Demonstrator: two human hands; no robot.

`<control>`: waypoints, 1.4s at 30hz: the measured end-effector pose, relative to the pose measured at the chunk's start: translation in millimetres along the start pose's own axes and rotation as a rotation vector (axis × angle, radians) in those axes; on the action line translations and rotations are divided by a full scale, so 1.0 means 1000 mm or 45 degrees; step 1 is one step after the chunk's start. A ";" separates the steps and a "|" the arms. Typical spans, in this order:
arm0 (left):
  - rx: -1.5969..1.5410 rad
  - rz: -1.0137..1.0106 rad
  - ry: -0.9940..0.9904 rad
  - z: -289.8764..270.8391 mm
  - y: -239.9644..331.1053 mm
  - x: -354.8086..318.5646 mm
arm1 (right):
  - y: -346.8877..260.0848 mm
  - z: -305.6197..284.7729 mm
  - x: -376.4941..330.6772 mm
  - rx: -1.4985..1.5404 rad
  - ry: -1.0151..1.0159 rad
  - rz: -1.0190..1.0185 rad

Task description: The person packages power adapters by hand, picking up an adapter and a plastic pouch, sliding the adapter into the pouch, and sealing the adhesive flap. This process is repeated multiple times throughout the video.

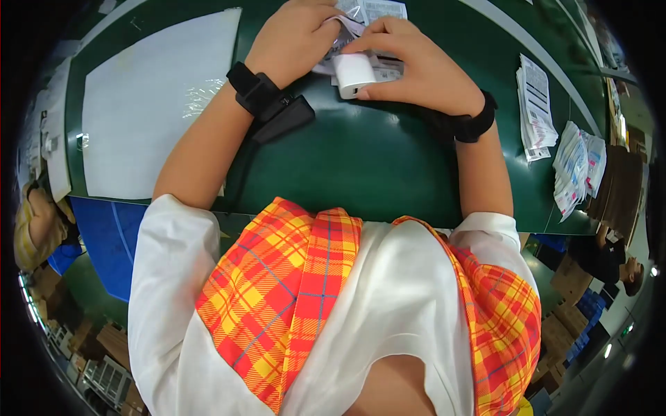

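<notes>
Between the thumb and fingers of my right hand (pixel 427 66) is a small white power adapter (pixel 354 71), its port end facing me. Just left of it, the closed fingers of my left hand (pixel 295 35) grip the edge of a clear printed plastic bag (pixel 352 12). The bag lies against the adapter's far side, and part of it is hidden behind my fingers. Beneath both hands is the dark green tabletop (pixel 347 152). Each wrist wears a black band, the left one with a black box (pixel 288 118) on it.
A large white sheet (pixel 149 104) covers the table's left part. To the right lie a stack of printed leaflets (pixel 536 107) and a bundle of printed plastic bags (pixel 574 166). Other people are at the far left (pixel 41 229) and right (pixel 610 263), near cardboard boxes (pixel 572 277).
</notes>
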State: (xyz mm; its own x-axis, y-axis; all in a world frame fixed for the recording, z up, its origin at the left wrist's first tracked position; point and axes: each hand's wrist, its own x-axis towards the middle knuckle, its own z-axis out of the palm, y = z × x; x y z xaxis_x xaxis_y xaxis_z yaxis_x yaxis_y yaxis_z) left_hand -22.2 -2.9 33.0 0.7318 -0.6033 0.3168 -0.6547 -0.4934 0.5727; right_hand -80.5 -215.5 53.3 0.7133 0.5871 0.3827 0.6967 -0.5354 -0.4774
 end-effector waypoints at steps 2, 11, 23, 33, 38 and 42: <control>-0.119 -0.049 -0.093 -0.002 -0.006 0.006 | -0.006 -0.003 0.011 -0.324 0.094 -0.217; 0.145 0.171 0.087 0.024 0.020 -0.008 | 0.002 0.015 0.012 -0.083 0.274 0.421; -0.278 0.075 0.177 0.016 0.012 0.000 | 0.012 0.000 0.010 0.518 -0.072 0.871; -0.987 0.025 0.074 0.006 -0.017 0.009 | 0.023 0.011 0.006 1.335 0.563 0.442; -0.682 -0.051 0.169 0.001 0.009 -0.001 | 0.009 -0.012 -0.001 1.890 0.549 0.524; -0.780 -0.223 0.289 0.005 0.005 -0.007 | -0.002 -0.022 0.000 1.602 0.294 0.529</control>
State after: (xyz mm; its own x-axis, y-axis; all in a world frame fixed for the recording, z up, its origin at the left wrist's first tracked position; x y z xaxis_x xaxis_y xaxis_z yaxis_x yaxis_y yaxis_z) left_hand -32.1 -4.6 29.7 0.8828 -0.3675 0.2925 -0.3459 -0.0872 0.9342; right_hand -80.7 -227.8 71.2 0.9366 0.3367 0.0975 -0.0254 0.3427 -0.9391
